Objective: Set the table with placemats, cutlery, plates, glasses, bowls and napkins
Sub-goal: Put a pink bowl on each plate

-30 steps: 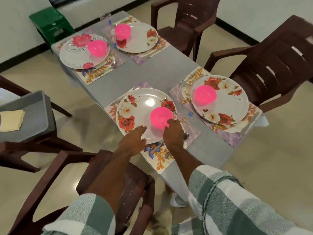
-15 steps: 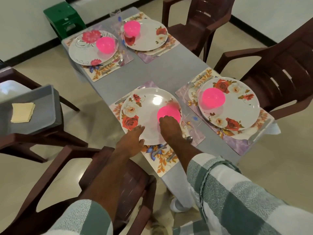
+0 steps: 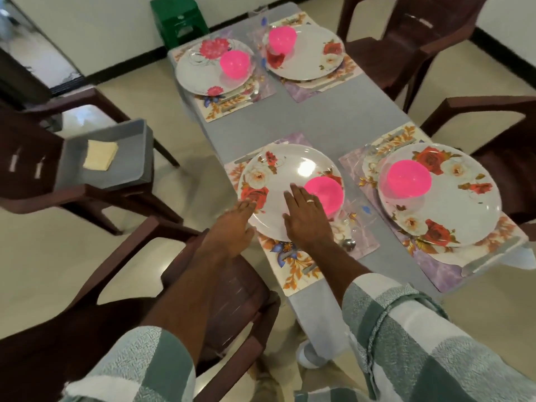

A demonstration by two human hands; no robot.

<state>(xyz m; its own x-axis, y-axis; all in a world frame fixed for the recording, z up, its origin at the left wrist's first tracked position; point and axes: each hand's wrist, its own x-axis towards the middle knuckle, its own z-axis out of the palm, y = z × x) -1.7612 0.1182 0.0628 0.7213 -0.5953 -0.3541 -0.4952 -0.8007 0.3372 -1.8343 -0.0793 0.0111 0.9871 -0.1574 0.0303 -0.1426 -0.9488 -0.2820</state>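
A floral plate [image 3: 290, 175] lies on a floral placemat [image 3: 298, 265] at the near left of the grey table [image 3: 327, 123]. A pink bowl [image 3: 326, 194] stands on the plate's right side. My right hand [image 3: 304, 217] lies flat on the plate, fingers straight, just left of the bowl. My left hand [image 3: 236, 224] rests with straight fingers at the plate's left rim. A spoon [image 3: 348, 243] lies right of the plate, beside a clear glass [image 3: 361, 210]. Three other settings carry plates with pink bowls [image 3: 409, 178].
A grey tray [image 3: 127, 158] holding yellow napkins [image 3: 100, 154] sits on a brown chair at left. Another brown chair [image 3: 220, 288] stands right below my arms. More chairs flank the table's right side. A green stool [image 3: 179, 21] stands beyond the far end.
My right hand has let go of the pink bowl and now lies flat on the plate left of it. The left hand stays at the plate's rim. The view has shifted.
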